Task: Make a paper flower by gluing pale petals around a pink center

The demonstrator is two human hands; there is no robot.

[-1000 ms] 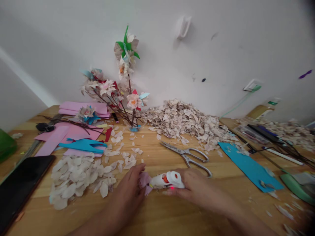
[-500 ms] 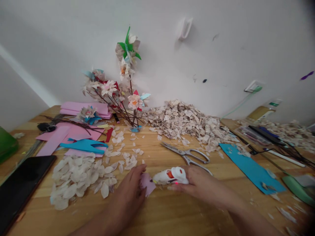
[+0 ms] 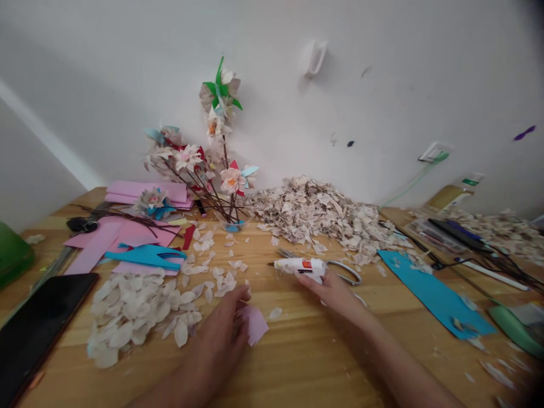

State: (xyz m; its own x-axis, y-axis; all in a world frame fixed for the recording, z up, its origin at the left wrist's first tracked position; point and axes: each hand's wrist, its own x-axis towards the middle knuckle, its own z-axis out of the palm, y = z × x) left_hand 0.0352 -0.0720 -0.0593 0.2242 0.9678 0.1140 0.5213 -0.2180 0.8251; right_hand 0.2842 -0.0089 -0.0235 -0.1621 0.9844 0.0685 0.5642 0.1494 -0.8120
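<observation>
My left hand is closed on a small piece of pink paper low in the middle of the view. My right hand grips a white hot glue gun, its dark nozzle pointing left. Behind the glue gun lies a pair of scissors, partly covered by the gun and the hand. A single pale petal rests on the table just right of the pink paper. Left of my left hand is a heap of pale petals.
Handmade flowers on twigs stand against the wall. Nearby is a large pile of dried petals. A black phone lies at left, below pink paper sheets and cut blue paper. A blue sheet lies at right.
My right hand has lifted the glue gun up and away from the pink paper, toward the scissors. The left hand keeps the paper in nearly the same place. A petal now shows beside it.
</observation>
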